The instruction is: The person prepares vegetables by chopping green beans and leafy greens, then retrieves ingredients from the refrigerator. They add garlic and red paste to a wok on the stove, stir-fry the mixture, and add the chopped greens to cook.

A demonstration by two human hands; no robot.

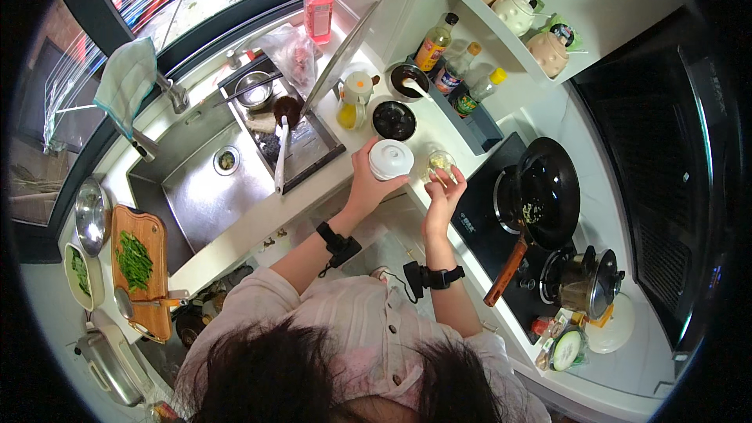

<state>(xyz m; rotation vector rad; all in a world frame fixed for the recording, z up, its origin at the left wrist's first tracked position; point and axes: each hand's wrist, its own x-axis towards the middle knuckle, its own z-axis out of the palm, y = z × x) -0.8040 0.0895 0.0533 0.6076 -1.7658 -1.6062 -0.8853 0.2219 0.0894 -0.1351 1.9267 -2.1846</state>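
My left hand (369,185) is wrapped around a small white lidded pot (391,158), its round lid with a knob facing up. At the counter corner, the fingers of my right hand (444,195) overlap the near rim of a small glass bowl (440,160) that holds chopped pale bits, like garlic. Whether they grip the bowl or only touch it, I cannot tell. Right of that hand, a black wok (551,188) with a wooden handle (506,270) rests tilted on the cooktop (479,211). Similar chopped bits (531,212) lie inside the wok.
Behind the pot stand a dark bowl (394,121), a sauce bowl (405,77) with a white spoon, and bottles (436,44) in a rack. A steel sink (202,211) is at left, beyond it a cutting board (158,247) with cut greens (135,261). A lidded saucepan (581,282) sits by the wok.
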